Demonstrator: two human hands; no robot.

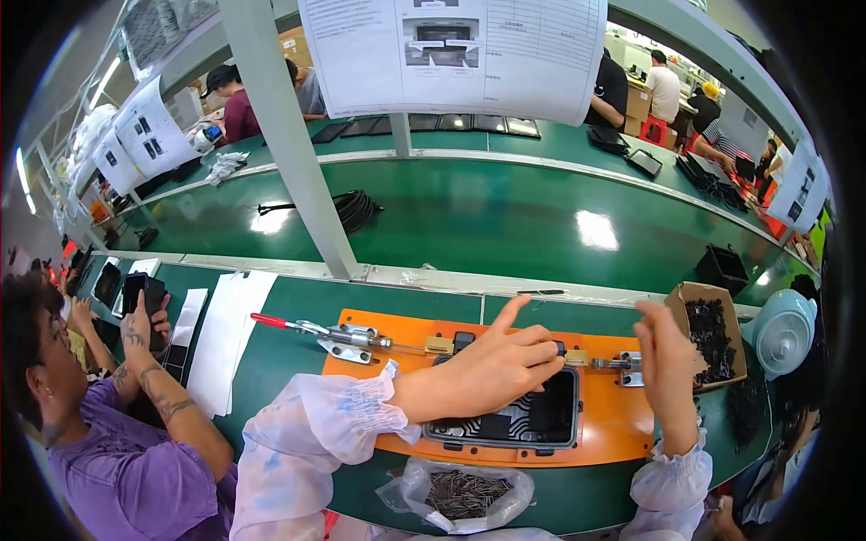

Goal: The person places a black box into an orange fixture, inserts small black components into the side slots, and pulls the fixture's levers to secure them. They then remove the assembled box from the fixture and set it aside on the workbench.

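Observation:
A black rectangular device housing (552,410) with an open cavity lies in an orange fixture plate (397,317). My left hand (508,368) reaches over the housing. Its index finger points away from me and the other fingers bend loosely; nothing shows in its grasp. On the plate's left is a metal toggle clamp (350,341) with a red handle (275,322). A second metal clamp (622,363) sits at the right end. Beside that clamp, my right hand (669,361) is upright with fingers curled in; whatever it grips is hidden behind it.
Nearest me is a clear bag (465,494) of small metal pins or screws. Right of the plate stand a cardboard box (713,334) of small black parts and a pale blue fan (783,334). At left, white sheets (233,338) lie near a co-worker in purple (135,442). A metal post (287,135) rises ahead.

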